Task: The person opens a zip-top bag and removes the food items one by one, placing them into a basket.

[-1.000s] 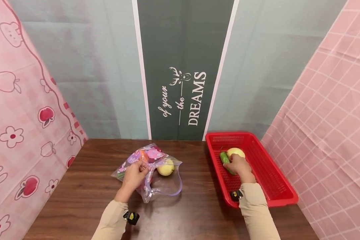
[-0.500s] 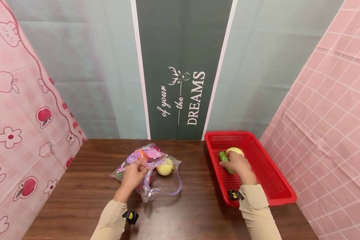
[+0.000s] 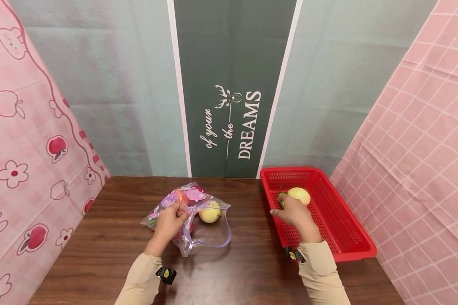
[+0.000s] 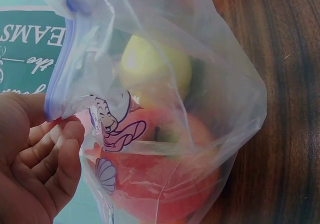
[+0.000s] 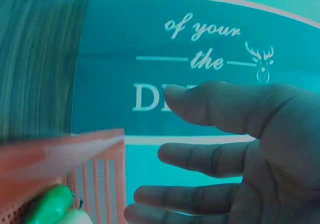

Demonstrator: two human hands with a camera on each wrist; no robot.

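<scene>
My left hand (image 3: 171,222) pinches the purple zip edge of a clear printed plastic bag (image 3: 195,195), whose mouth gapes toward the right. Inside the bag lie a pale yellow fruit (image 4: 160,67), a red apple (image 4: 162,189) and an orange item (image 3: 181,198). On the right, my right hand (image 3: 294,213) is over the red basket (image 3: 345,228), fingers spread and holding nothing. Below it a green pepper (image 5: 52,204) lies in the basket, mostly hidden by the hand in the head view. Beside the pepper sits another pale yellow fruit (image 3: 299,195).
The brown wooden table (image 3: 248,271) carries the bag on the left and the basket on the right, with bare wood between them. A printed cloth (image 3: 229,127) hangs behind, and pink cloths (image 3: 412,148) hang at both sides.
My right hand has come off the green pepper and shifted left toward the basket's near-left rim, its fingers spreading. The pepper stays in the basket. The left hand keeps its pinch on the bag.
</scene>
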